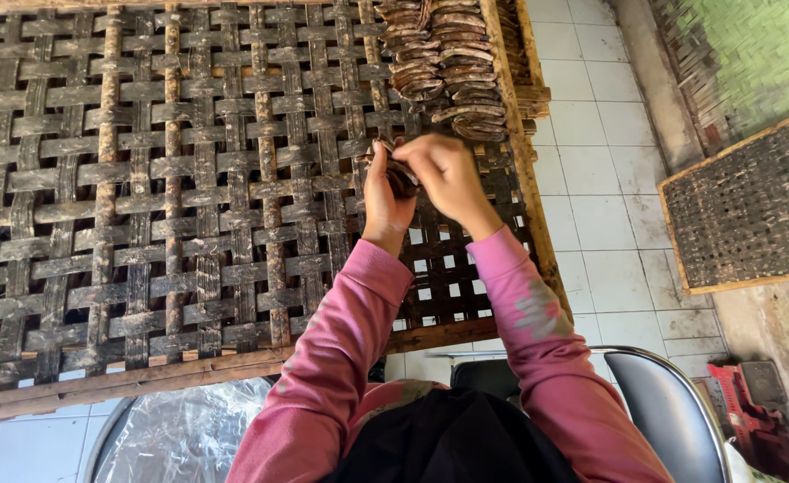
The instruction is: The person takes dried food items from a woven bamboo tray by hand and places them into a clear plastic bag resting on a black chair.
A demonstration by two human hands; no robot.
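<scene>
A large woven bamboo rack (189,206) with a wooden frame fills most of the view, its dark slats crossed in an open lattice; white floor tiles (591,179) show through the gaps at its lower right. A second, finer-meshed rack (752,210) leans at the far right, well apart. Below the large rack sit a basin lined with clear plastic (180,438) and a dark chair with a metal rim (671,411). At the rack's upper right corner lie overlapping rows of dark, curved flat pieces (448,67). Both pink-sleeved arms reach to just below those rows. The left hand (383,192) is curled shut around a small stack of dark pieces (401,179), held just above the slats. The right hand (443,170) has its fingers pinched closed on the top of the same stack.
</scene>
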